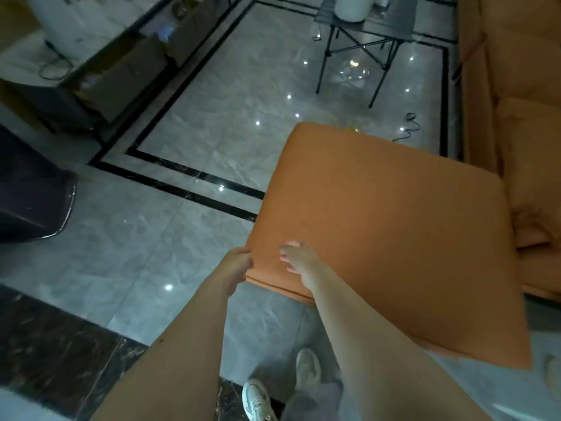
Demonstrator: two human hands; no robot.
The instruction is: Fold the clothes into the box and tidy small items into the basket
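A large orange ottoman [391, 226] fills the middle right of the view, its top bare. My left hand [238, 264] is at the ottoman's near left corner, fingers curled against its edge. My right hand [296, 258] rests on the top near that same corner, fingers loosely spread and holding nothing. No clothes, box or basket show in this view. My feet in pale shoes [258, 401] stand on the floor below the ottoman.
An orange sofa [516, 117] runs along the right. A black folding table [364, 28] stands at the back on the glossy marble floor [212, 117]. A cable [409, 129] lies near the ottoman's far edge. A dark cabinet [30, 189] and cardboard boxes [127, 65] line the left.
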